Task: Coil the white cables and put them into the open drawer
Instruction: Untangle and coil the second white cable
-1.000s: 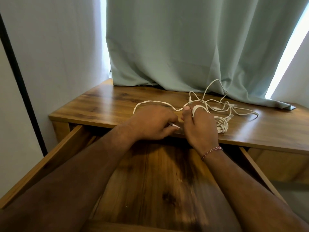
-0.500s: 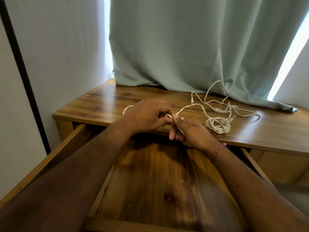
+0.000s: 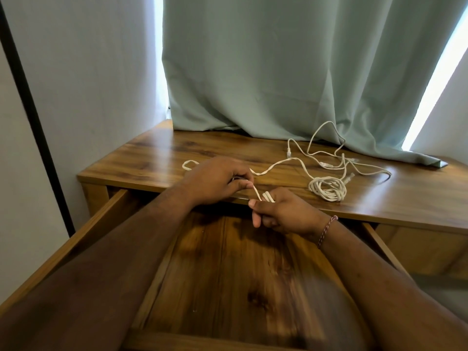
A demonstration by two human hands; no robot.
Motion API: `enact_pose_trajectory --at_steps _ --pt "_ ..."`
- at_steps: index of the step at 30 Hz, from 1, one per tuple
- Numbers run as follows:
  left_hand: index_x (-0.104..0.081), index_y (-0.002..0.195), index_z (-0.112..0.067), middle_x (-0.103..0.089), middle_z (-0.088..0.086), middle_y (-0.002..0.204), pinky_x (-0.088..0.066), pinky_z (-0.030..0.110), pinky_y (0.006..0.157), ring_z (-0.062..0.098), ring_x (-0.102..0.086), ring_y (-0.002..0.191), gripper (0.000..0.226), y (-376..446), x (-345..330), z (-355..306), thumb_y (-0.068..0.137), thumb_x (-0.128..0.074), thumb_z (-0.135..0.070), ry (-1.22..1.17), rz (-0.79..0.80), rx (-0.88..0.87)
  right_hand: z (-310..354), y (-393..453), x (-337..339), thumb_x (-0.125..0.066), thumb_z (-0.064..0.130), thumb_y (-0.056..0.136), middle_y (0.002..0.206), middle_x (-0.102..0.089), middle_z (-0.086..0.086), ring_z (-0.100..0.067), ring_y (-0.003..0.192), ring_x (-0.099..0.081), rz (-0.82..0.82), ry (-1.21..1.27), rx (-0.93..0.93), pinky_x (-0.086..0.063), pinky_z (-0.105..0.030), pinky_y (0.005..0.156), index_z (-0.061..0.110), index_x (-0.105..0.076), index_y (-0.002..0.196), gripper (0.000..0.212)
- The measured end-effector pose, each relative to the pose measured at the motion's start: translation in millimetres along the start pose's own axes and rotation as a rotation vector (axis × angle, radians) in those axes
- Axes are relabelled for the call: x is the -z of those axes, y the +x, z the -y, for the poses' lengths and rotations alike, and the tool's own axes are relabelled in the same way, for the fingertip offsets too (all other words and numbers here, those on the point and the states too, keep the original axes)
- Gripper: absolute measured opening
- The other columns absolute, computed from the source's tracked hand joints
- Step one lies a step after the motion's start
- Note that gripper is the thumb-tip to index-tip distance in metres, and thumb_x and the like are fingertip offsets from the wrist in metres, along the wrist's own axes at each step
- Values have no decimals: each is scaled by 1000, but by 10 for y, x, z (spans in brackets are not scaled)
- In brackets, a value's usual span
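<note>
At the middle of the frame our left hand (image 3: 215, 179) pinches a white cable (image 3: 279, 164), and our right hand (image 3: 283, 214), just below and to its right, grips folded loops of it in curled fingers. The cable trails right across the desk (image 3: 152, 158) to a coiled bundle (image 3: 328, 190) and loose tangle (image 3: 329, 150). The open drawer (image 3: 228, 274) fills the lower frame beneath our forearms.

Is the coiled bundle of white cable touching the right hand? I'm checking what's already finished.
Apart. The head view shows bare wooden desktop between the coiled bundle of white cable and the right hand.
</note>
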State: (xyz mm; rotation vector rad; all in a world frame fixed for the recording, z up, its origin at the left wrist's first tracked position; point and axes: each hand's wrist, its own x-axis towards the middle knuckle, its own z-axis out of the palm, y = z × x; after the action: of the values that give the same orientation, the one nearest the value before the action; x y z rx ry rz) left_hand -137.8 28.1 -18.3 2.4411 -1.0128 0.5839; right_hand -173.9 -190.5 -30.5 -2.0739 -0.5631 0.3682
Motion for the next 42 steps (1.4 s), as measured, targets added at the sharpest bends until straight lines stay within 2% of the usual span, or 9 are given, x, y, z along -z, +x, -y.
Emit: enact_pose_trajectory --at_steps 3,7,17,24,30,34,38,40,42 --pt "-78 98 -30 -64 -17 92 -52 36 74 4 -60 86 22 -2 9 17 89 -69 -48 -17 -64 12 7 -18 -20 -52 29 107 50 -39 -2 -9 39 -29 74 91 -1 -26 -19 41 -1 -71 80 45" --pt "-74 94 -33 -59 -20 89 -53 39 73 5 -59 86 35 -9 7 31 85 -58 -63 -7 -145 15 5 -2 -51 -51 32 107 50 -38 -2 -11 39 -28 66 164 -4 -21 -23 42 4 -70 77 45" --pt "-67 86 -31 -63 -12 86 -52 43 70 10 -59 79 36 28 -43 -41 86 -60 -66 -52 -315 56 -7 11 -14 -50 34 103 46 -34 4 -5 30 -31 196 618 50 -18 -21 38 3 -65 77 43" --pt "-66 85 -27 -63 -13 84 -50 42 66 9 -59 78 34 22 -51 -78 88 -63 -60 -47 -409 75 57 16 -42 -46 32 107 47 -34 2 -6 30 -30 127 563 8 -21 -19 36 3 -66 77 47" --pt "-69 90 -26 -64 -11 86 -51 42 67 11 -60 79 34 29 -105 -52 94 -57 -58 -44 -358 80 56 -25 -16 -44 31 107 48 -41 0 -7 30 -34 140 630 54 -23 -20 37 2 -69 80 47" --pt "-72 96 -21 -70 -5 85 -53 46 72 15 -65 80 30 19 -145 -43 103 -51 -41 -191 -187 131 76 20 -126 -45 32 105 57 -58 -10 -15 36 -50 7 801 231 -39 -21 37 -1 -68 85 44" --pt "-72 99 -19 -73 -5 88 -53 36 73 8 -65 81 26 -17 -169 -98 100 -49 -31 -209 -62 160 120 65 -224 -46 30 104 67 -68 -12 -16 47 -61 -133 947 317 -48 -21 45 0 -70 90 41" --pt "-72 106 -18 -71 -10 87 -46 29 69 0 -63 78 21 -6 -180 -139 103 -52 -22 -165 19 156 138 65 -186 -44 26 107 72 -71 -12 -16 54 -65 -210 1019 359 -52 -21 50 -1 -70 96 39" --pt "-72 99 -20 -65 -13 76 -37 23 64 -7 -58 72 20 18 -205 -189 104 -53 -17 -81 119 151 154 47 -117 -42 20 108 79 -73 -12 -15 62 -69 -283 1080 400 -55 -21 56 -1 -68 103 33"
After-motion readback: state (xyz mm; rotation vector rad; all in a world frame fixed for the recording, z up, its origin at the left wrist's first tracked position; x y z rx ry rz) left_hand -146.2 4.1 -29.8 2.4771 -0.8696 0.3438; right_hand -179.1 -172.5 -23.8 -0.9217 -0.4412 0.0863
